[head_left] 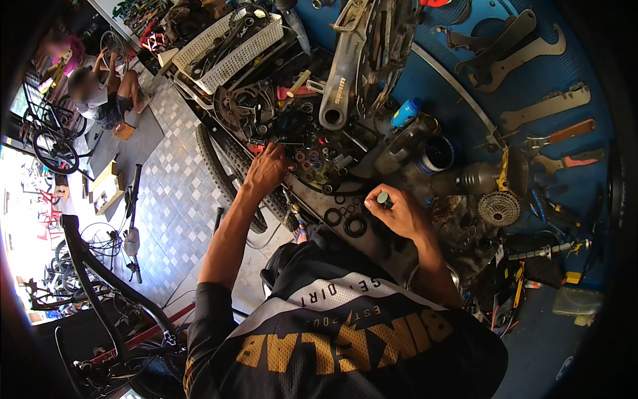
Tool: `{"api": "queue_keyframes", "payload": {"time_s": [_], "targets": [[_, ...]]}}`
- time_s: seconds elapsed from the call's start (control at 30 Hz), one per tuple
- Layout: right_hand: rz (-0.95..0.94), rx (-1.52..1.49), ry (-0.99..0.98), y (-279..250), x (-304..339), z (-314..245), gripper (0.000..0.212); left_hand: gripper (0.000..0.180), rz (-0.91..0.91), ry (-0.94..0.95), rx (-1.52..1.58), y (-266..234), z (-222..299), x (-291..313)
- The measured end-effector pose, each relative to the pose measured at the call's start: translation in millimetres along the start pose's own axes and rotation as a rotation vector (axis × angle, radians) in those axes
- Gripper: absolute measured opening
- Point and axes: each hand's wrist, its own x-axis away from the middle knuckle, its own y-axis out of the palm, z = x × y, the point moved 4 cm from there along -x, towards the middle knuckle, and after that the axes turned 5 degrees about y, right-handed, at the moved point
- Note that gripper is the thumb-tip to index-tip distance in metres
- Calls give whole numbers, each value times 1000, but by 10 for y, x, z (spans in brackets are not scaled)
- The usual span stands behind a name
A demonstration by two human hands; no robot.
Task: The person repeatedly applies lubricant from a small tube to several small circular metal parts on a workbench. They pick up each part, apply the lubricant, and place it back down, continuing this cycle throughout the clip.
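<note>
My left hand (268, 169) reaches to the near left edge of a heap of small bicycle parts, its fingers bunched and bent down. What they grip, if anything, is hidden. Beside its fingertips lie dark fittings and a small red piece (255, 149). To the right, my right hand (405, 214) is closed round a small cylindrical piece with a dull green round end (382, 197), held over the bench. Several black rubber rings, one a large ring (355, 226), lie just left of that hand. Between my hands are small coloured rings (314, 157) among greasy parts.
A crank arm (334, 100), a blue bottle (406, 113), an open blue-rimmed tub (436, 154) and a cassette (500, 208) crowd the bench. A white basket (229, 50) stands at the back. Tools hang on the blue board; a tyre (222, 176) is left of the bench. Another person (109, 96) sits far left.
</note>
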Motion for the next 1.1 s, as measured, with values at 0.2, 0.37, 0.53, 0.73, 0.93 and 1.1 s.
{"api": "queue_keyframes", "payload": {"time_s": [0.2, 0.37, 0.53, 0.73, 0.93, 1.1], "targets": [[22, 70, -30, 0, 13, -81, 30, 16, 64, 60, 42, 101, -32, 20], [30, 0, -15, 1, 17, -33, 29, 14, 79, -367, 1056, -16, -164, 90], [141, -154, -144, 3, -29, -140, 30, 22, 542, -521, 2058, -341, 198, 241], [168, -724, -441, -181, 53, -662, 52, 20, 482, -247, 2414, -623, 946, 273], [-33, -1210, -919, -407, 157, -1327, 64, 18, 445, -232, 2537, -785, 1453, 325], [-199, -1202, -961, -376, 181, -1634, 48, 18, 428, -200, 2543, -920, 1610, 372]]}}
